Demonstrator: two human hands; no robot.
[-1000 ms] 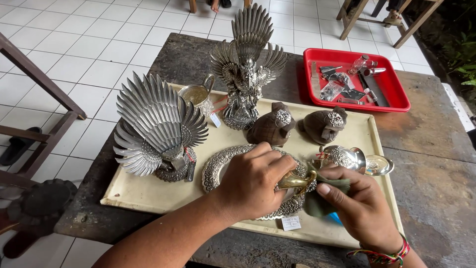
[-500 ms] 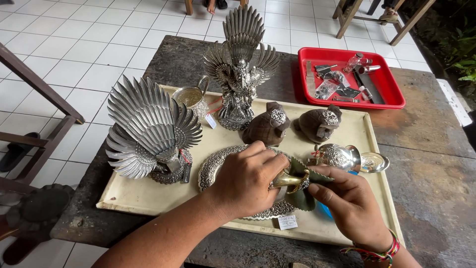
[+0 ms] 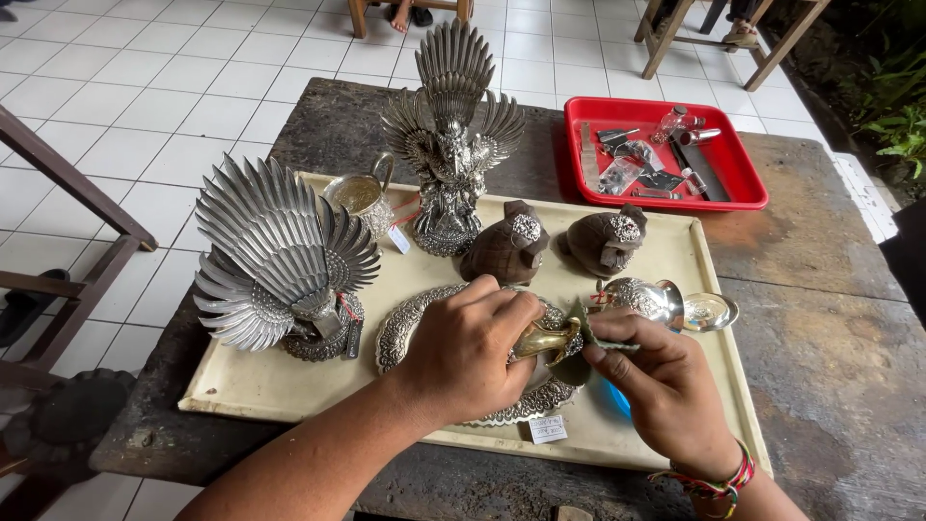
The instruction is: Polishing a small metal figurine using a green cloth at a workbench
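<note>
Hands over the tray (image 3: 694, 289): our left hand (image 3: 468, 352) grips a small brass piece (image 3: 542, 340), our right hand (image 3: 666, 386) pinches a dark cloth (image 3: 577, 362) against it, polishing seemingly midway.

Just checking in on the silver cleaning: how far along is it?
Done: unclear; no piece looks obviously finished. In hand: left hand grips a small brass-coloured piece while right hand rubs it with a dark cloth. Left: possibly the winged statue and peacock figure.

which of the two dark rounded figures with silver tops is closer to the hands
The left dark figure, just beyond the left hand. The right dark figure sits farther back, toward the red tray.
</note>
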